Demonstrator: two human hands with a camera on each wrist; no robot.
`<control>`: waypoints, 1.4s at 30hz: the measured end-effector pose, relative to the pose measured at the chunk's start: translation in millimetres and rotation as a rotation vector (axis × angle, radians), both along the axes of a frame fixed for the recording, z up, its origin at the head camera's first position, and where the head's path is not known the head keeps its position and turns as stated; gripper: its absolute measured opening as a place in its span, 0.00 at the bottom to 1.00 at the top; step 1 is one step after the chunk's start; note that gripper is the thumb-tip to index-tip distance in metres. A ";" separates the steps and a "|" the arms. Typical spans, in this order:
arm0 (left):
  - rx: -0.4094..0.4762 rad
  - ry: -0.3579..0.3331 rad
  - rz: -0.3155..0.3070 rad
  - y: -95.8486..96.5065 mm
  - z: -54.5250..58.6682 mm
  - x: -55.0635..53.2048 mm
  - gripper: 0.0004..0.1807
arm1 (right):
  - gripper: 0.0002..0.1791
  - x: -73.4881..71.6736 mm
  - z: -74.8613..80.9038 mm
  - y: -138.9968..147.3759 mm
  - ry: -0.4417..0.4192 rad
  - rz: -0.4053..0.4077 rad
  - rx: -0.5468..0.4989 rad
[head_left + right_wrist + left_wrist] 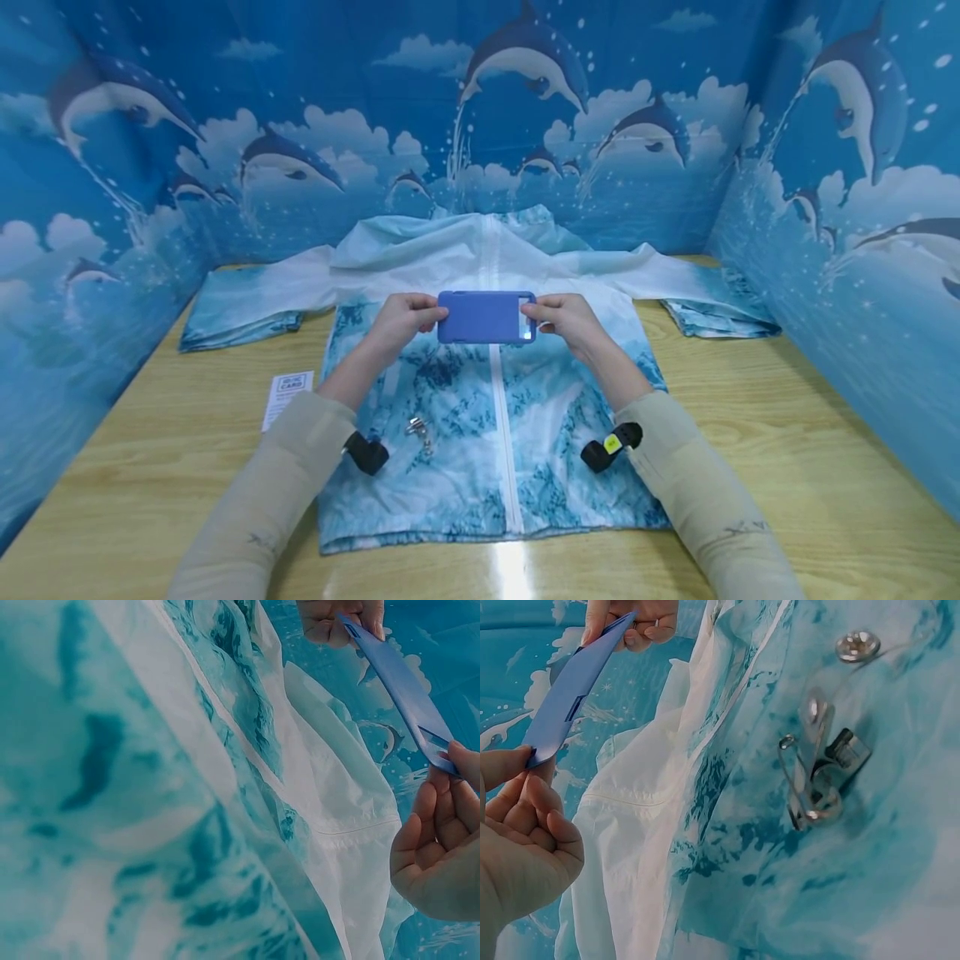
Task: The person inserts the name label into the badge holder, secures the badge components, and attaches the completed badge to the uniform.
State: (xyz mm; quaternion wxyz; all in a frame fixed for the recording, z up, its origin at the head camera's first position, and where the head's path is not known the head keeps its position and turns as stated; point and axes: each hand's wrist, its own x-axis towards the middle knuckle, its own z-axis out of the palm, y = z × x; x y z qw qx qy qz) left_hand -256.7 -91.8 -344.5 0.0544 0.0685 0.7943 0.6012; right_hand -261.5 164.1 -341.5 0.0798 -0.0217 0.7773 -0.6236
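A flat blue card holder is held up level, long side across, above a zipped jacket. My left hand pinches its left end between thumb and fingers. At the other end, my right hand pinches it beside a cut-out slot. The left wrist view shows the holder tilted, with a notch along its edge. On the jacket's left front lies a metal badge clip with a clear strap and snap button. The right wrist view has the right hand with thumb on the holder's end.
The white and teal jacket is spread on a wooden table, its sleeves stretched out sideways and folded at the ends. A white printed card lies at left, partly behind my left forearm. Dolphin-printed curtains enclose the table.
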 end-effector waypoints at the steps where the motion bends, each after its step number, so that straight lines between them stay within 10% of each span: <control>1: 0.002 -0.003 0.005 0.2 -0.1 0.0 0.12 | 0.18 -0.2 -0.2 0.2 -0.001 -0.001 0.003; 42: 0.022 0.064 0.024 -1.2 0.6 3.4 0.11 | 0.22 1.6 5.8 3.0 0.047 -0.018 0.047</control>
